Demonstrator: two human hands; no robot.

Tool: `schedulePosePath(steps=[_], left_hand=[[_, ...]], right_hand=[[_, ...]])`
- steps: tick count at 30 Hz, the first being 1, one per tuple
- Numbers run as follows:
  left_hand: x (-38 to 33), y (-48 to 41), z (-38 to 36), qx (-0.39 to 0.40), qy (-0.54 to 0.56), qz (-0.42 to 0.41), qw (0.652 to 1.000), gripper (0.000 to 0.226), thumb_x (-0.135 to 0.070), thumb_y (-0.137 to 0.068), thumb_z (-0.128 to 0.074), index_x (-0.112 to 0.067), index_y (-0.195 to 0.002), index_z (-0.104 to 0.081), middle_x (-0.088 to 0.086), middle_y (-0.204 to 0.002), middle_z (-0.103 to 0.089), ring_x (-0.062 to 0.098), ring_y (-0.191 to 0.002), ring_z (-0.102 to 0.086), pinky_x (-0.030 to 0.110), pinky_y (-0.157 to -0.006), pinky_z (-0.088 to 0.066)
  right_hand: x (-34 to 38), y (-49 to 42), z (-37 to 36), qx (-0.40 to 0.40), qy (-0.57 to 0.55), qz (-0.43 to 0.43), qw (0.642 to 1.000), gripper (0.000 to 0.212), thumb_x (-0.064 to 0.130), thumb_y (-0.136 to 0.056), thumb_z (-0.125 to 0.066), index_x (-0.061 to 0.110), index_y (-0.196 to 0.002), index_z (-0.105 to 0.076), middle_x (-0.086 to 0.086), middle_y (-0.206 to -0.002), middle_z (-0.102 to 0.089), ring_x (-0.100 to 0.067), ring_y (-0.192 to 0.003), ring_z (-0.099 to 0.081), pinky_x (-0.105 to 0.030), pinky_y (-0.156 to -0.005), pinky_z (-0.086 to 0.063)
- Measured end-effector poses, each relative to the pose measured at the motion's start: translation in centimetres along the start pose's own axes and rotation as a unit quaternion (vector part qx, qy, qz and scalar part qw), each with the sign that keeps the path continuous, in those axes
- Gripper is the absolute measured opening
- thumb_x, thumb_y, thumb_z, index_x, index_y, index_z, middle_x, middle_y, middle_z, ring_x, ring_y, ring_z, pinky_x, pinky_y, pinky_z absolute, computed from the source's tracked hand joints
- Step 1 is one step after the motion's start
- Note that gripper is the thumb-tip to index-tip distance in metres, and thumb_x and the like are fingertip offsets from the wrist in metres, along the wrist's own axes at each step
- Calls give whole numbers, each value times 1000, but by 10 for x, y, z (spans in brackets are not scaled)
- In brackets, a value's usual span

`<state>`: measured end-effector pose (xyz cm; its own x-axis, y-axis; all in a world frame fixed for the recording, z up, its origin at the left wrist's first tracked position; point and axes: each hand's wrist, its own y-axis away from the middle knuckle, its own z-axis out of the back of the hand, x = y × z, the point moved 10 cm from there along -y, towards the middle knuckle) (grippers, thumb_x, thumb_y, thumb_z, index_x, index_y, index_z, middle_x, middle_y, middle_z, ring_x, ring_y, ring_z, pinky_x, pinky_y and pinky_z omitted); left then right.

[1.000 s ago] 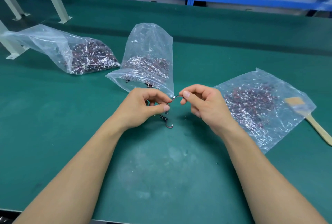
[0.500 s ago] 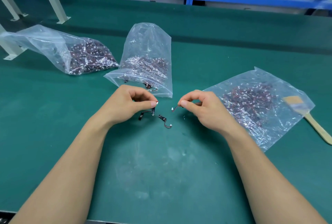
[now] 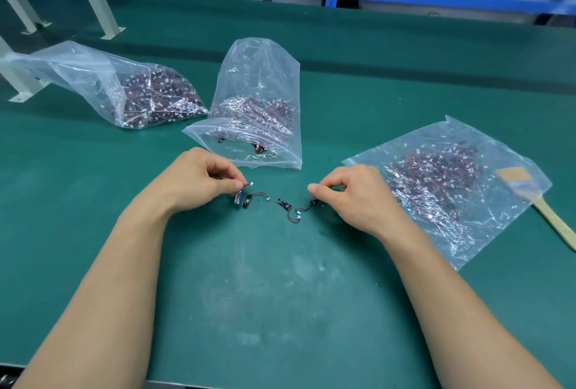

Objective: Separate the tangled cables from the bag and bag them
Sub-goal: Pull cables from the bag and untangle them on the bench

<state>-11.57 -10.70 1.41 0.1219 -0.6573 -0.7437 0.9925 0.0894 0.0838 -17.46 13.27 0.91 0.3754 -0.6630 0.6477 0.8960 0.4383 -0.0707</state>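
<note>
A cable (image 3: 248,184) is pinched in the grip of the left hand (image 3: 199,183), thumb against forefinger, with its white plug sticking out to the right. The right hand (image 3: 352,198) grips a second cable (image 3: 314,202) the same way, its black end showing under the fingers. Between the hands two loose cables (image 3: 247,202) lie apart on the green table (image 3: 280,310). Just beyond stands a middle bag (image 3: 258,77) with a small bag (image 3: 218,139) in front of it. A fuller left bag (image 3: 93,77) lies farther left. A flat right bag (image 3: 467,232) lies beside the right hand, and a brush (image 3: 514,178) rests on its edge.
</note>
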Motion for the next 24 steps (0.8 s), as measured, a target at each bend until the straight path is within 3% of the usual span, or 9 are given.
schedulePosePath(steps=[5, 8, 11, 13, 15, 17, 20, 24], left_hand=[[8, 0, 7, -13, -38, 20, 999, 19, -20, -81, -81, -37, -73, -79, -13, -71, -73, -3, -61, -56, 14, -63, -43], [10, -1, 14, -48, -45, 17, 998, 10, -27, -78, -85, -35, -76, -78, -18, -67, -70, -4, -57, -53, 12, -58, -38], [-5, -3, 22, -127, -66, -35, 989, 7, -28, -84, -79, -35, -82, -77, -30, -63, -60, -4, -55, -48, 10, -55, -33], [-23, -6, 17, -151, -90, -81, 981, 10, -21, -89, -74, -30, -94, -77, -28, -65, -58, -8, -59, -49, 7, -60, -36], [-36, -15, 3, -128, -133, -113, 976, 14, -20, -93, -68, -30, -100, -76, -27, -82, -64, -1, -75, -49, 24, -78, -47], [-44, -23, -14, -84, -172, -130, 973, 18, -22, -97, -62, -31, -105, -74, -19, -115, -66, 10, -96, -46, 38, -89, -48], [-47, -30, -33, -39, -217, -132, 966, 24, -22, -101, -54, -28, -116, -72, -14, -124, -62, 19, -117, -44, 36, -97, -43], [-53, -28, -30, -69, -237, -159, 956, 27, -19, -100, -55, -19, -122, -71, -5, -124, -66, 23, -117, -48, 26, -99, -31]], right_hand=[[3, -1, 6, -27, -26, 12, 999, 26, 46, -90, -69, 44, -64, -65, 13, -81, -67, 6, -68, -50, -25, -65, -34], [3, 0, 9, -45, -44, 10, 998, 26, 46, -91, -69, 43, -66, -64, 13, -78, -67, 8, -65, -50, -22, -63, -33], [2, 0, 11, -54, -57, 8, 997, 26, 45, -91, -68, 41, -66, -64, 15, -73, -64, 6, -63, -51, -23, -61, -33], [3, 0, 11, -59, -67, 11, 996, 25, 43, -92, -68, 39, -67, -65, 17, -68, -61, 4, -61, -50, -23, -60, -32], [3, -1, 12, -62, -74, 12, 995, 24, 41, -92, -69, 37, -68, -66, 17, -67, -61, 4, -60, -50, -24, -61, -32], [4, 0, 12, -65, -78, 13, 995, 24, 40, -92, -69, 36, -69, -67, 16, -69, -62, 4, -59, -50, -23, -61, -32], [3, 0, 12, -66, -79, 14, 995, 23, 39, -92, -69, 36, -70, -67, 17, -70, -63, 4, -59, -50, -23, -60, -32], [4, 0, 11, -66, -74, 14, 995, 25, 40, -92, -70, 39, -67, -65, 18, -70, -64, 4, -58, -50, -24, -61, -34]])
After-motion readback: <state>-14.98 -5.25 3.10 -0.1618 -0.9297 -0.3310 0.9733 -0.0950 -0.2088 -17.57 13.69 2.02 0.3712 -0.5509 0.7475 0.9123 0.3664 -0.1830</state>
